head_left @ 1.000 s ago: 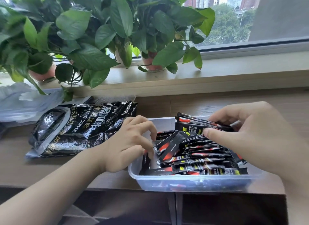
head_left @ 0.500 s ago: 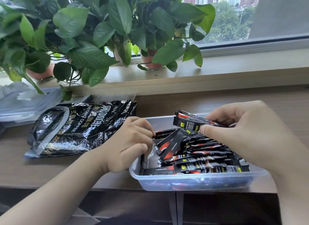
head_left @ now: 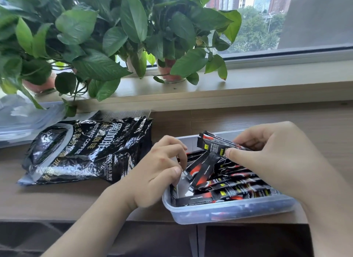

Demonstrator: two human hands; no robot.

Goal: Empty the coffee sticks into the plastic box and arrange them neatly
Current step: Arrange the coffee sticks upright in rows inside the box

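A clear plastic box (head_left: 225, 211) sits at the table's front edge, holding several black-and-red coffee sticks (head_left: 229, 182) that lie mostly lengthwise, some askew. My left hand (head_left: 158, 170) is at the box's left end, its fingertips pinching the end of a tilted stick (head_left: 200, 166). My right hand (head_left: 277, 159) reaches over the box and grips a small bundle of sticks (head_left: 215, 144) raised at the box's far side. The black instant-coffee bag (head_left: 86, 149) lies flat and crumpled on the table to the left.
The wooden table (head_left: 76, 199) ends just below the box. A raised window ledge (head_left: 248, 88) behind carries potted plants (head_left: 114, 36) whose leaves hang over the table's back left. A clear plastic sheet or lid (head_left: 21, 121) lies at far left.
My left hand has shifted slightly into the box's left end and taken the tilted stick's end. The right hand still holds its bundle, thumb pressed a little lower. The view has dipped slightly.
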